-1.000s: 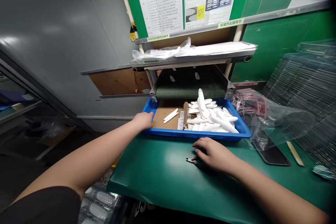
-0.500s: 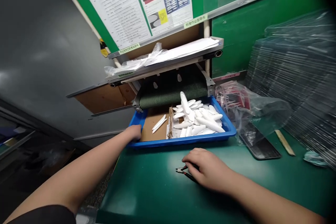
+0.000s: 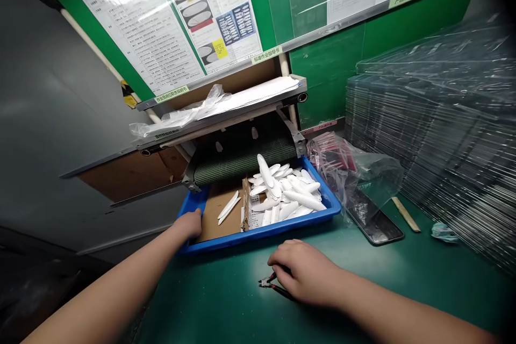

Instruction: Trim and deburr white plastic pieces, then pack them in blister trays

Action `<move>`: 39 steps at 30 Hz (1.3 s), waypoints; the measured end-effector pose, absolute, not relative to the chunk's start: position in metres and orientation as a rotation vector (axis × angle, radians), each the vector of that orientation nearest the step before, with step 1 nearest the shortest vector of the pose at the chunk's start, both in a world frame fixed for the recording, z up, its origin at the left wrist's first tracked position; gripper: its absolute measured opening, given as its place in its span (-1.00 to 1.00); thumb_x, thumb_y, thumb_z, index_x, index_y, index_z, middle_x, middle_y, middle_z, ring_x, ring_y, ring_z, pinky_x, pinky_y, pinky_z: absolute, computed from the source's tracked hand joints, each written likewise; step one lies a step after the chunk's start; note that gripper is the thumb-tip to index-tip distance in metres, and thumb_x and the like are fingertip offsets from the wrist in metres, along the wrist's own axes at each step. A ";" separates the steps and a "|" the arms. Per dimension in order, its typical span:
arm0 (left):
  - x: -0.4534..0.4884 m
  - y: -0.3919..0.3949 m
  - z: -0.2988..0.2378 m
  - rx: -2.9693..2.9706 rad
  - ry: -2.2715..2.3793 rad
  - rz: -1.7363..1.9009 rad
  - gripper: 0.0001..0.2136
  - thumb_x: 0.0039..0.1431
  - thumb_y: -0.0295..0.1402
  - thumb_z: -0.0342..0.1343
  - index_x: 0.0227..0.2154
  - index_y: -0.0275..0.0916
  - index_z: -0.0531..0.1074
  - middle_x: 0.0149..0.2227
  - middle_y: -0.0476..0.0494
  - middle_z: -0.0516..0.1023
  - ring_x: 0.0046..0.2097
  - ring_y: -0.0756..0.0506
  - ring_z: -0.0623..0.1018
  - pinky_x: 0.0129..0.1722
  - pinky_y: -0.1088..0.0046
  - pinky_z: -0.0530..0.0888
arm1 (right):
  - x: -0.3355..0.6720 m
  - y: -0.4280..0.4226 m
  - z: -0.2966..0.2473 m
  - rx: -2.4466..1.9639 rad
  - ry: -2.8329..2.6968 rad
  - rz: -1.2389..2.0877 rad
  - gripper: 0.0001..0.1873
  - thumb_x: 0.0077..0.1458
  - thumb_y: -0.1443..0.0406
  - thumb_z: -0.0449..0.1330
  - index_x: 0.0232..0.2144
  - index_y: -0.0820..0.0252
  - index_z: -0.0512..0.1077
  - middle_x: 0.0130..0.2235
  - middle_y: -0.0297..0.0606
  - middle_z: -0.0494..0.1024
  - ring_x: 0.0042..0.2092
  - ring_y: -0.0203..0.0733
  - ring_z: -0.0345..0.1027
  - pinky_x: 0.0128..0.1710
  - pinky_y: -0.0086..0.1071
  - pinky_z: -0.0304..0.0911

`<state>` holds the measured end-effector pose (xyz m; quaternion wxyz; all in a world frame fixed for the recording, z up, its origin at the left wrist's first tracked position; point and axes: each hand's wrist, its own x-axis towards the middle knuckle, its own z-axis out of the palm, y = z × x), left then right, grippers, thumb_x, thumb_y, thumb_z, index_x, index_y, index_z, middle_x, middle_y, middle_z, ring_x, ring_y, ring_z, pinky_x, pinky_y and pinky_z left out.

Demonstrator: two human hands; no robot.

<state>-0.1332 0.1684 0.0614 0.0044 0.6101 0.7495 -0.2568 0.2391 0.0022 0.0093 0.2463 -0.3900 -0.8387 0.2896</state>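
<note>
- We are seemingly steadying or adjusting the blue tray (image 3: 262, 237) under the green belt (image 3: 245, 161); whether we are pushing, pulling or simply holding it, we cannot tell.
- The next move, we are judging, is calling for a firm, level grip on the tray, with the cutters first being laid aside if both hands are needed.
- Our left hand (image 3: 188, 227) is curling around the tray's left end, near its front corner; its fingers are partly hidden, so we cannot tell how tightly it is pressing.
- Our right hand (image 3: 302, 274) is resting in front of the tray, half-curled around the small cutters (image 3: 265, 282), whose tips are pointing leftward and whose handles are standing apart; we are not touching the tray with it.
- Most white pieces (image 3: 300, 199) are lying heaped in the tray's right part, some overlapping, one long piece leaning on top.
- Two slim pieces (image 3: 228, 208) are lying side by side in the tray's left part, with a cardboard strip (image 3: 245, 205) dividing them from the heap.
- Right of the tray, a plastic bag (image 3: 374, 172) is partly covering a phone (image 3: 381, 228).
</note>
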 end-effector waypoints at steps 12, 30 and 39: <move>-0.080 0.143 0.092 2.276 2.240 0.132 -0.58 0.45 -0.19 -0.05 0.28 -0.15 0.25 0.15 -0.26 0.60 0.03 -0.24 0.65 -0.10 0.32 0.55 | 0.240 0.000 0.018 -1.074 -2.339 0.710 -0.74 0.31 0.27 0.17 -0.08 0.11 0.64 -0.17 -0.18 0.70 -0.09 -0.03 0.51 -0.04 -0.20 0.25; -0.024 0.051 0.019 2.516 1.751 0.829 -0.72 0.46 -0.19 0.01 0.01 -0.02 0.60 0.09 -0.19 0.61 -0.10 -0.21 0.71 -0.26 0.33 0.62 | 0.249 0.019 0.007 -1.131 -1.834 0.211 -0.77 0.37 0.34 0.12 -0.03 0.05 0.53 -0.07 -0.14 0.64 0.02 0.04 0.48 0.11 -0.02 0.28; -0.038 0.046 0.012 2.476 1.683 0.829 -0.70 0.46 -0.24 0.03 0.12 -0.03 0.55 0.00 -0.19 0.68 -0.07 -0.26 0.68 -0.10 0.15 0.61 | 0.229 0.039 -0.012 -1.371 -2.000 0.146 -0.78 0.39 0.27 0.10 -0.05 0.07 0.54 -0.08 -0.15 0.66 0.00 0.05 0.51 0.08 0.01 0.20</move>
